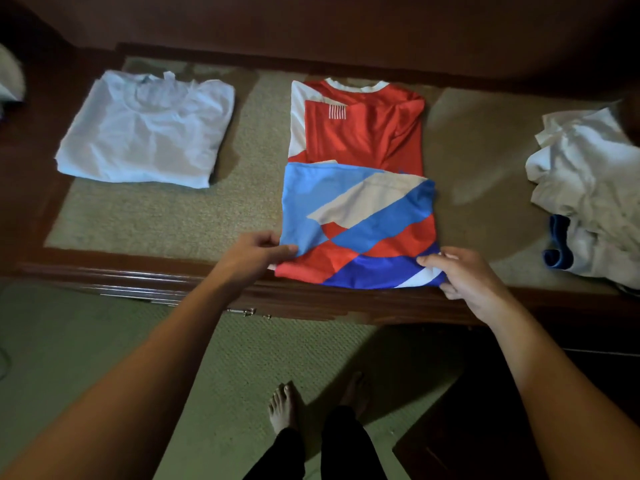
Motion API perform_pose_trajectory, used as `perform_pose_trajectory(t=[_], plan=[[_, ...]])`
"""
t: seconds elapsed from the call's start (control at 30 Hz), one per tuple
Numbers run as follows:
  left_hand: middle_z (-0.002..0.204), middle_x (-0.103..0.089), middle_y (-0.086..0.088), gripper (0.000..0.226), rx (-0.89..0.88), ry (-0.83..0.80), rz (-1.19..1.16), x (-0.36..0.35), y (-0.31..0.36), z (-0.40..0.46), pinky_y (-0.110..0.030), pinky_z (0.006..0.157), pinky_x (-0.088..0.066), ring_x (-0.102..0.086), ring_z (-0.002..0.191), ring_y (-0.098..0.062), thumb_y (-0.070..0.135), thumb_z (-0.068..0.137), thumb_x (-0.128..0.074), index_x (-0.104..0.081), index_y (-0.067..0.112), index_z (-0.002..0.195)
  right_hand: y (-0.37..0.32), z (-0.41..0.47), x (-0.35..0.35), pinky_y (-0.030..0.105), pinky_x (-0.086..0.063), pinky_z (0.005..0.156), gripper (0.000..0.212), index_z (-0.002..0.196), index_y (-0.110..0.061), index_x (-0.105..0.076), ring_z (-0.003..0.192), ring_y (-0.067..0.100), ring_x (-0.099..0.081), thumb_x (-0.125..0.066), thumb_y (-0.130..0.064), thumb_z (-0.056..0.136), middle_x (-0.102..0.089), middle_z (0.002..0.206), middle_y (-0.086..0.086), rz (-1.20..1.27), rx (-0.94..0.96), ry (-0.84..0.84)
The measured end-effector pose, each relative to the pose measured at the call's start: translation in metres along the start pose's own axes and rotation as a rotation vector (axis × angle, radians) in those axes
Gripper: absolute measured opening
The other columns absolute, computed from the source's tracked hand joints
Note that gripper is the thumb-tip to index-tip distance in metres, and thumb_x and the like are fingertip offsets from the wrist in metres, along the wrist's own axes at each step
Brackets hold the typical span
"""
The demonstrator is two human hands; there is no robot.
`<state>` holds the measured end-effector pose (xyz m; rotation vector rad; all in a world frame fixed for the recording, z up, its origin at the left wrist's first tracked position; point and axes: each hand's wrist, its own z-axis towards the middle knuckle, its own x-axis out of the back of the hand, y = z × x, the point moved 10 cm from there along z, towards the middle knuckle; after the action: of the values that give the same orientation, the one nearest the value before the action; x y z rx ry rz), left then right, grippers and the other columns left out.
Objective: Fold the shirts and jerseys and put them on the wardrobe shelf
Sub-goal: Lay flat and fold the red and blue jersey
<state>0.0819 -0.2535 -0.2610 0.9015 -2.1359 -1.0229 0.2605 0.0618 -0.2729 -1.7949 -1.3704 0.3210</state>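
Left edge: pale object [10, 81] cut off, can't identify. Right edge: heap of unfolded whitish garments [588, 181] runs out of frame, a dark blue piece [557, 247] poking out from under it; item count unclear. Room is dim, upper background just dark brown, no detail. Surface is a dark wooden top [166, 285] with a beige mat [156, 220] inset; green carpet [104, 341] below, bare feet visible. Red, white and blue jersey [360, 188] lies mid-mat, sleeves tucked in, collar at the far side, hem at the near wooden edge. Left hand [256, 254] pinches the near left hem corner, thumb on top; right hand [467, 275] pinches the near right corner, fingers curled under the cloth. Folded white shirt [149, 129] sits well apart to the left.
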Motion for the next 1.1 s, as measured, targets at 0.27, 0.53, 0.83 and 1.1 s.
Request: perform_pose_trajectory(t=[0.27, 0.53, 0.83, 1.1], plan=[[0.058, -0.055, 0.003, 0.031, -0.013, 0.121, 0.075, 0.004, -0.005, -0.016, -0.022, 0.055, -0.038, -0.047, 0.056, -0.007, 0.026, 0.088, -0.073, -0.06, 0.013, 0.063, 0.017, -0.014, 0.0, 0.029, -0.011, 0.049, 0.045, 0.065, -0.027, -0.035, 0.043, 0.013, -0.017, -0.076, -0.027, 0.083, -0.019, 0.061, 0.0, 0.034, -0.012, 0.126], [0.068, -0.066, -0.005, 0.038, 0.03, 0.286, 0.347, 0.012, -0.024, -0.031, -0.033, 0.067, -0.045, -0.06, 0.069, -0.021, 0.045, 0.087, -0.069, -0.067, 0.011, 0.071, 0.035, -0.022, 0.023, 0.028, -0.031, 0.051, 0.049, 0.079, -0.007, -0.064, 0.047, 0.018, -0.049, -0.074, -0.055, 0.08, -0.052, 0.061, 0.009, -0.134, -0.053, 0.203], [0.063, -0.065, 0.004, 0.02, -0.002, 0.408, 0.321, 0.01, -0.024, -0.055, -0.029, 0.064, -0.044, -0.062, 0.07, -0.016, 0.034, 0.083, -0.072, -0.075, 0.016, 0.074, 0.022, -0.032, 0.014, 0.033, -0.036, 0.059, 0.036, 0.071, -0.011, -0.067, 0.053, 0.019, -0.049, -0.074, -0.041, 0.088, -0.05, 0.047, -0.003, -0.262, 0.128, 0.23], [0.073, -0.073, -0.005, 0.02, 0.039, 0.411, 0.2, 0.013, -0.03, -0.056, -0.028, 0.058, -0.052, -0.071, 0.073, -0.028, 0.032, 0.086, -0.072, -0.071, 0.019, 0.07, 0.038, -0.032, 0.005, 0.029, -0.026, 0.054, 0.042, 0.054, -0.023, -0.057, 0.041, 0.005, -0.036, -0.072, -0.036, 0.091, -0.036, 0.041, -0.016, -0.097, 0.094, 0.167]])
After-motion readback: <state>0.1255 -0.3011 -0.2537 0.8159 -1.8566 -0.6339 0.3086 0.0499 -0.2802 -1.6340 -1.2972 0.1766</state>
